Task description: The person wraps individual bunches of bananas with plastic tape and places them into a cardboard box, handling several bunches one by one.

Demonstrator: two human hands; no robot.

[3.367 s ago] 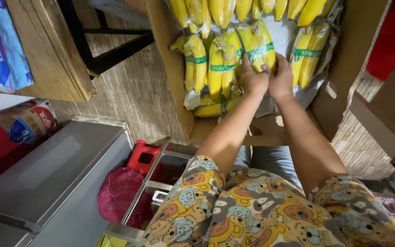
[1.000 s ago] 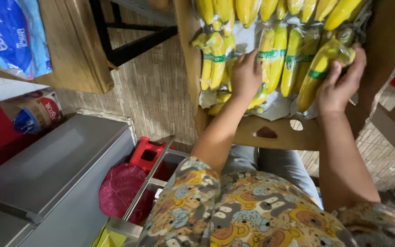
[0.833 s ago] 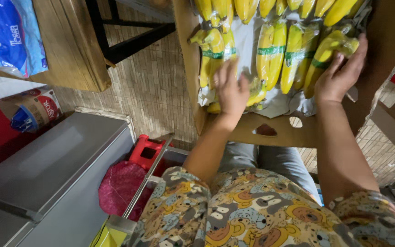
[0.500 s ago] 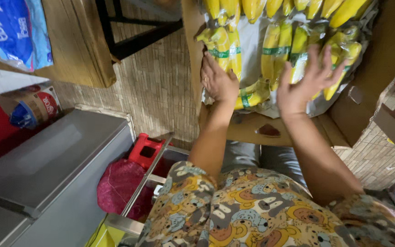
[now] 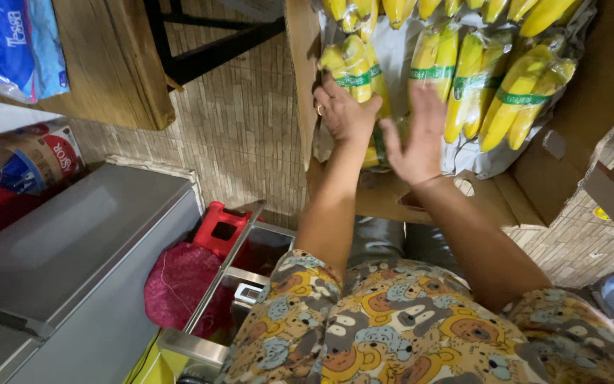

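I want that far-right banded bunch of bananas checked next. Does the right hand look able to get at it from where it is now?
Probably yes. The right hand hovers open over the cardboard box, and the far-right bunch lies uncovered on the grey liner further right. Only the middle bunch lies between, flat, so nothing appears to block it.

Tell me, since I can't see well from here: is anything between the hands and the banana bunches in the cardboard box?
Nothing visible. The left hand already rests on the leftmost banana bunch; the right hand hangs open just before the next bunch, in the cardboard box.
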